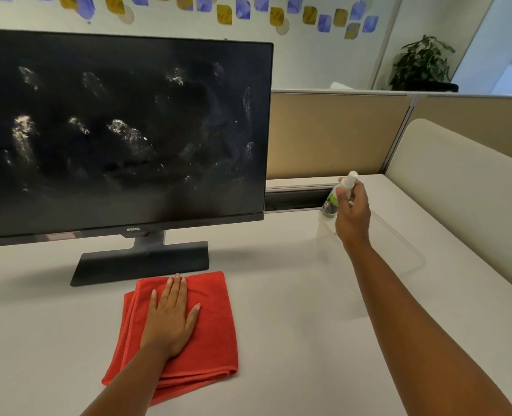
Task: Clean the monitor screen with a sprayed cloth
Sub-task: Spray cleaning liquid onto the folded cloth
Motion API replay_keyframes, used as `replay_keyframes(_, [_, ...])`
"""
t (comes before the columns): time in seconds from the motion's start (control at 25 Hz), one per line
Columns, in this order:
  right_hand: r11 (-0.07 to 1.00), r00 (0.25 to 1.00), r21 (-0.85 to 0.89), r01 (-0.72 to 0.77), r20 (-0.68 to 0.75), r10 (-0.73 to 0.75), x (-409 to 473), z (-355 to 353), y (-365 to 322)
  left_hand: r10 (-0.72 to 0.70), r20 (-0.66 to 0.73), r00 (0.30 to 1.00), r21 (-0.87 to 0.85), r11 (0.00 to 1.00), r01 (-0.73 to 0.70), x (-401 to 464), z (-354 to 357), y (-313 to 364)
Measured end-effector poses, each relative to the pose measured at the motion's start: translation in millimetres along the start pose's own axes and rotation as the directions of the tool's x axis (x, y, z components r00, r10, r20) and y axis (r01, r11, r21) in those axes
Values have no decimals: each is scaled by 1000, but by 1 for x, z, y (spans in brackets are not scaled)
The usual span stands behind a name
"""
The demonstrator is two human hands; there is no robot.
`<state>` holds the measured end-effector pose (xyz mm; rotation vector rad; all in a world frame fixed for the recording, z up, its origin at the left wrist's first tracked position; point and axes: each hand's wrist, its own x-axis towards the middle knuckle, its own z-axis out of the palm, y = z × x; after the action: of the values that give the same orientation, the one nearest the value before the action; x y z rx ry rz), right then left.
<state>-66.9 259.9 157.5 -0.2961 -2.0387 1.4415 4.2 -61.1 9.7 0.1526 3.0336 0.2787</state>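
- Left hand (170, 318) — flat, fingers spread, pressing folded red microfibre cloth (185, 334) on near desk.
- Right hand (352, 211) grips small white-capped spray bottle (337, 195), far right.
- Black flat monitor (122, 130) — far left, screen smeared.

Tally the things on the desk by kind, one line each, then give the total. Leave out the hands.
Monitor: 1
Red cloth: 1, folded, under the left hand
Spray bottle: 1, gripped by the right hand
Clear tray: 1
Total: 4
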Motion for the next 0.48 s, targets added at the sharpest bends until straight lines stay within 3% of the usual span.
replay_keyframes(0.12, [998, 992, 61, -34, 124, 26, -25, 11, -20, -23, 33, 999, -50, 998, 24, 1, -12, 3])
replay_keyframes(0.28, [984, 902, 163, -78, 431, 0, -60, 24, -39, 50, -131, 990, -265, 961, -84, 1, -44, 23])
replay_keyframes(0.36, [982, 820, 139, -125, 572, 23, -78, 33, -46, 115, -158, 981, -440, 881, -175, 2, -63, 37])
replay_keyframes(0.48, [984, 716, 79, -160, 695, 61, -103, 50, -53, 195, -66, 979, -714, 676, -183, -2, -90, 51])
